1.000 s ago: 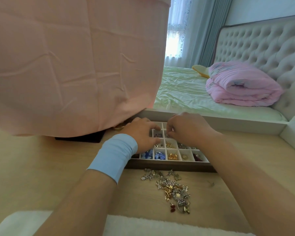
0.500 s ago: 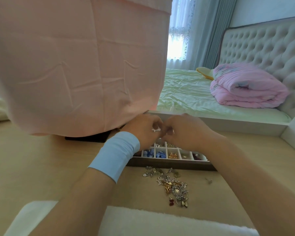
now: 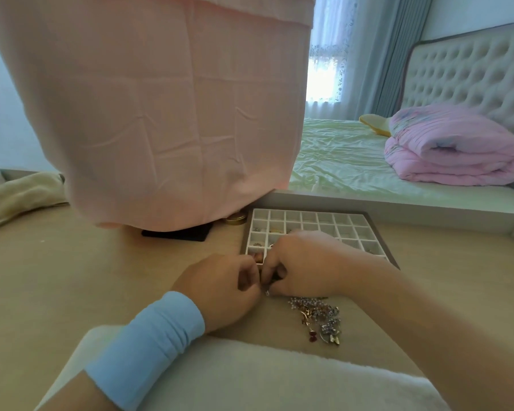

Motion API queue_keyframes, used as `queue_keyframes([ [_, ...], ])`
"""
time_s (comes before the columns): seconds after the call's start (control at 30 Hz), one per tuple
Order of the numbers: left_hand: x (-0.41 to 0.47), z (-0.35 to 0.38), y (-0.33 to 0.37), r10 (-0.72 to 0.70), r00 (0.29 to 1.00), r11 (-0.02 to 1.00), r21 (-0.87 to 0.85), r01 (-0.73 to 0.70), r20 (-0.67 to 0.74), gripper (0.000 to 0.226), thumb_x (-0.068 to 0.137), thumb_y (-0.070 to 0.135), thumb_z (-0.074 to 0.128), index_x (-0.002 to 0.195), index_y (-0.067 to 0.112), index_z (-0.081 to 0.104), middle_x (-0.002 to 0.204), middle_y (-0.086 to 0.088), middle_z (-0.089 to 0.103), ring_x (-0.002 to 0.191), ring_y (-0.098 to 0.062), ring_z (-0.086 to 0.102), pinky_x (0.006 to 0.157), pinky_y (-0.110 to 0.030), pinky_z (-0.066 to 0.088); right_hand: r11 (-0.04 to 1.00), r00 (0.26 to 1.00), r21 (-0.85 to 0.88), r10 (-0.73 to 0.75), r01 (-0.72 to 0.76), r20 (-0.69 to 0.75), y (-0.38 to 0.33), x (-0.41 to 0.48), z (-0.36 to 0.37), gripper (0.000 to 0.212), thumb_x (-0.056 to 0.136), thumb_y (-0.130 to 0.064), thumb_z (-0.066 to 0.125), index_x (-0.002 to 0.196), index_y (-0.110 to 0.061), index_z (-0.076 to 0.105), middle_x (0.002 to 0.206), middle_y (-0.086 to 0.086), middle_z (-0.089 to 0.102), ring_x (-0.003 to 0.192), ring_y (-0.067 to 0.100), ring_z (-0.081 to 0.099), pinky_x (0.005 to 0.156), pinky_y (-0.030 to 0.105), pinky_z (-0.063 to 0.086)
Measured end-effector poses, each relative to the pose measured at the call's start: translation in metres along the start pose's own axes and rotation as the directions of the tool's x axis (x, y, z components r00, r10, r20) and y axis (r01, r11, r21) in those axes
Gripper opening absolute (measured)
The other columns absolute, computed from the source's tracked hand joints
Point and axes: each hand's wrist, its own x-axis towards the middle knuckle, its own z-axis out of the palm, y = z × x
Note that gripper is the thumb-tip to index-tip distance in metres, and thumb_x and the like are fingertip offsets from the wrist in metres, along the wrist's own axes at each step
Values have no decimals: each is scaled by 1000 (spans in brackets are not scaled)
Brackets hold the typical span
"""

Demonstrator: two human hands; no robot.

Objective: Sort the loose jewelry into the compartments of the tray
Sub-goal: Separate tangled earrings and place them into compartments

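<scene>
Half a sec ago both hands were up over the tray (image 3: 324, 218), working btwn the compartments; now I've pulled them back to its near-left corner, right at the top of the loose pile (image 3: 318, 318). My left hand (image 3: 220, 289) & right hand (image 3: 306, 265) are knuckle to knuckle, fingers curled in narrow, tips pinching a small silver piece (image 3: 267, 293) btwn them. It's too tiny to say what kind, or whether it's snagged on anything. I read it as last drop done, next piece being picked or untangled. The tray sits just behind my hands w/ a few front cells filled, back rows mostly bare. Plenty of pile left on the floor, so prob not even halfway.
</scene>
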Motion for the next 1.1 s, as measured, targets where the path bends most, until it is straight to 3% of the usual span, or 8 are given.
queue_keyframes([
  [0.2, -1, 5, -9, 5, 1000, 994, -107, -4, 4, 14, 74, 49, 69, 82, 38, 65, 77, 23, 65, 72, 1, 61, 70, -26, 54, 1000, 1000, -17, 10, -10, 20, -5, 4, 7, 17, 92, -43, 63, 99, -36, 77, 92, -14, 66, 95, 12, 59, 82, 36, 57],
  [0.37, 0, 5, -15, 17, 996, 989, -147, -30, -85, 24, 69, 49, 76, 81, 36, 60, 78, 23, 66, 69, 3, 58, 63, -20, 49, 987, 995, 150, 75, -66, -60, -5, 6, 10, 10, 91, -38, 64, 92, -31, 72, 69, -15, 53, 69, 2, 50, 74, 29, 52],
  [0.53, 1, 2, -18, 12, 983, 958, -281, -64, -184, 21, 74, 29, 81, 83, 33, 63, 84, 27, 66, 72, -4, 60, 63, -13, 47, 833, 969, 528, 237, -168, -64, -5, 11, 19, 12, 93, -37, 69, 89, -27, 73, 82, -10, 68, 78, 9, 65, 77, 34, 58],
  [0.63, -1, 1, -17, 16, 976, 933, -347, -93, -219, 20, 76, 22, 80, 85, 34, 67, 83, 25, 67, 75, 0, 61, 65, -10, 47, 739, 955, 645, 293, -194, -48, -4, 13, 21, 15, 93, -35, 70, 86, -24, 75, 82, -1, 71, 70, 11, 62, 69, 30, 54],
  [0.77, -1, -1, -18, 1, 968, 896, -431, -112, -249, 18, 75, 14, 81, 85, 26, 72, 78, 19, 71, 70, 2, 63, 61, -7, 44, 629, 940, 738, 342, -243, 18, -2, 10, 19, 16, 94, -35, 71, 89, -19, 76, 68, 13, 70, 45, 9, 52, 52, 23, 47],
  [0.83, -1, -1, -18, -14, 971, 868, -485, -106, -237, 18, 75, 12, 82, 85, 24, 73, 77, 14, 73, 68, 1, 64, 62, -8, 45, 588, 940, 769, 337, -251, 49, -1, 10, 18, 16, 92, -33, 72, 90, -18, 76, 76, 16, 74, 49, 15, 54, 53, 24, 45],
  [1.0, -2, -2, -20, -18, 984, 777, -622, -98, -176, 16, 75, 11, 80, 88, 21, 75, 81, 4, 76, 71, -8, 69, 69, -25, 57, 504, 937, 814, 322, -288, 133, 3, 7, 12, 11, 94, -27, 70, 92, -17, 74, 80, -5, 73, 48, 10, 56, 42, 19, 35],
  [1.1, -2, -2, -20, -19, 989, 724, -684, -87, -146, 14, 76, 6, 78, 87, 14, 75, 79, -4, 75, 63, -6, 65, 62, -22, 55, 442, 936, 842, 300, -309, 186, 6, 5, 9, 11, 96, -24, 69, 98, -14, 74, 85, -2, 76, 51, 11, 59, 39, 18, 31],
])
